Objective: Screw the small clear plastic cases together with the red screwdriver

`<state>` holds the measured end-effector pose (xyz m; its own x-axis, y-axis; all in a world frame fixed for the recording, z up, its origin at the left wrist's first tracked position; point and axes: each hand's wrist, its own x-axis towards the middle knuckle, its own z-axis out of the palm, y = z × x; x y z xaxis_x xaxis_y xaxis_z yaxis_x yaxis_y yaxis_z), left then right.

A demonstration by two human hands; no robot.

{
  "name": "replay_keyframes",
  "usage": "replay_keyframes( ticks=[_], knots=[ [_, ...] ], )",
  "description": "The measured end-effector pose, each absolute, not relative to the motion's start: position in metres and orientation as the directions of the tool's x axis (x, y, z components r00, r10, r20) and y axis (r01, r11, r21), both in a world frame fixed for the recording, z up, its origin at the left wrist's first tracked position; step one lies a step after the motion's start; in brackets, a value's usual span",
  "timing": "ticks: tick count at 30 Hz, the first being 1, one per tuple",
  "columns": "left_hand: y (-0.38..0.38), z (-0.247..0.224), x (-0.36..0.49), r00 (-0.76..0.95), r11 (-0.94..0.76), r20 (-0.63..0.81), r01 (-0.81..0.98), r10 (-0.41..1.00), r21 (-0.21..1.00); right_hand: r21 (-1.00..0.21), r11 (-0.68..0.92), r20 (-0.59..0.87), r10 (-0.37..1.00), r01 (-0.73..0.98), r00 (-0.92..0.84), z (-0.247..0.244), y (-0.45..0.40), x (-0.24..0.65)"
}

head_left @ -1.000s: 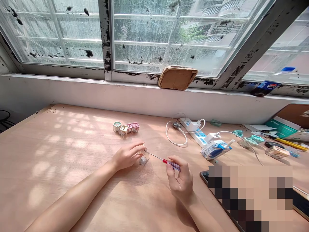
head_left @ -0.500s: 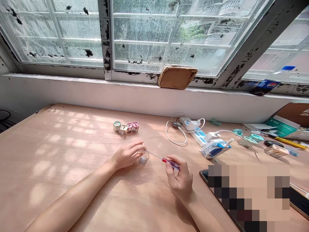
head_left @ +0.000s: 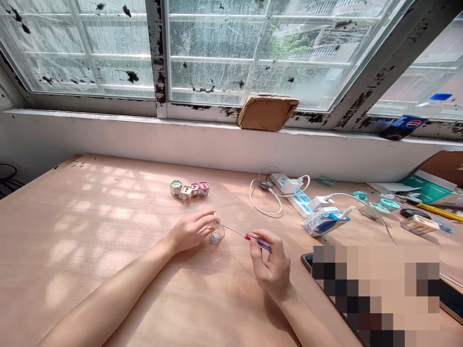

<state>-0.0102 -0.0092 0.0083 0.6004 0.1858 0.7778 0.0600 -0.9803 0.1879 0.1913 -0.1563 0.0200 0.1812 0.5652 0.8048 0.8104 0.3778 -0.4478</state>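
In my right hand is a screwdriver with a red and purple see-through handle, its thin shaft pointing left. The tip meets the upper part of a small clear plastic box that stands on the wooden table. My left hand closes its fingers around the box's left and top side, hiding part of it. Beyond the hands stand several small boxes with coloured rims: a green one, a cream one and pink ones.
At the right lie a white power strip with chargers and cables, a blue and white drink carton, and a tablet-like device partly blurred out. A cola bottle and cardboard piece rest on the windowsill.
The view has shifted slightly. Both hands, the screwdriver and the clear box keep nearly the same positions.
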Motion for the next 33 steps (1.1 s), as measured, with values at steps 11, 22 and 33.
replay_keyframes(
  ticks=[11,22,33],
  knots=[
    [-0.0104,0.0102,-0.0090,0.617,-0.981,0.766,0.054,0.178,0.185,-0.449,0.369,0.800,0.571,0.813,0.183,0.0220,-0.1580,0.1932],
    [-0.0111,0.0097,-0.0095,0.613,-0.982,0.770,0.061,0.178,0.179,-0.450,0.365,0.798,0.575,0.815,0.182,0.0244,-0.1578,0.1902],
    [-0.0097,0.0091,-0.0096,0.615,-0.983,0.769,0.064,0.175,0.173,-0.485,0.324,0.774,0.592,0.812,0.226,0.0225,-0.1573,0.1907]
  ],
)
